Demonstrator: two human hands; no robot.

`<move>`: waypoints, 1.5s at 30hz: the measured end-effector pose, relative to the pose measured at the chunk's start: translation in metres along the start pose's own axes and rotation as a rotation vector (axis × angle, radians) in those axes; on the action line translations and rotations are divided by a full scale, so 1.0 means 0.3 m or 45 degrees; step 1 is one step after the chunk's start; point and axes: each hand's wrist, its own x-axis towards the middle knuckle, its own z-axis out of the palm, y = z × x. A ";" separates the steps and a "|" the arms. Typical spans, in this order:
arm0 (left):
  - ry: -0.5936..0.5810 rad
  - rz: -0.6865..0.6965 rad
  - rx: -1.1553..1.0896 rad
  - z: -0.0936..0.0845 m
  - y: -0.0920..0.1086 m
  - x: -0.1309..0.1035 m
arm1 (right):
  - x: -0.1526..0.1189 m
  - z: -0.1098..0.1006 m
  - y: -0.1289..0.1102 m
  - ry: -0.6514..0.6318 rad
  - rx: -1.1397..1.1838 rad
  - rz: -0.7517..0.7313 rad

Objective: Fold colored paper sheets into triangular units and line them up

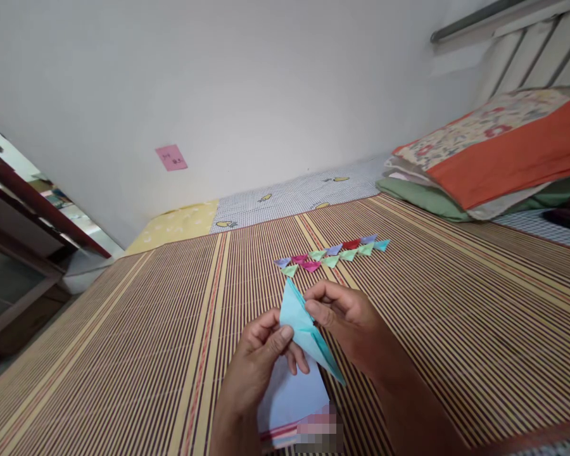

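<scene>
A folded sheet of turquoise paper [298, 320] is held up between my two hands, its layers parted along the right edge. My left hand [261, 348] pinches its left side, thumb in front and fingers behind. At the upper right edge, the thumb and fingers of my right hand [337, 304] are closed on the paper. Below the hands lies a stack of paper [292, 396] with a pale blue sheet on top and pink edges near the bottom. Beyond the hands, several small folded paper triangles [331, 260] in green, purple, red, pink and blue lie in two rows.
A striped bamboo mat [123, 342] covers the bed. Folded bedding with an orange and floral cover [508, 149] is piled at the right. A white wall [266, 95] with a pink note [171, 158] stands at the back. Dark wooden furniture [14, 272] is at the left.
</scene>
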 end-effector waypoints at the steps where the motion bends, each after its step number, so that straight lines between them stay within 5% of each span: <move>1: 0.000 0.000 0.004 -0.001 0.000 0.000 | 0.000 0.000 0.000 -0.001 -0.007 -0.003; 16: 0.142 0.055 0.163 -0.001 0.020 -0.002 | -0.005 -0.020 -0.023 0.005 -0.197 0.013; 23: 0.071 -0.003 0.183 0.005 0.027 -0.016 | -0.007 -0.008 -0.004 -0.193 -0.154 0.083; 29: 0.180 0.009 0.004 0.014 0.014 0.008 | -0.001 0.025 0.010 0.051 -0.285 -0.132; 34: 0.212 0.006 0.112 0.030 0.025 0.002 | 0.004 0.036 0.021 0.060 -0.337 -0.166; 39: 0.376 0.061 0.214 0.050 0.029 -0.012 | 0.011 0.055 0.063 0.171 -0.592 -0.492; 45: 0.416 -0.010 -0.057 0.048 0.020 0.005 | 0.008 0.062 0.085 0.049 -0.730 -0.629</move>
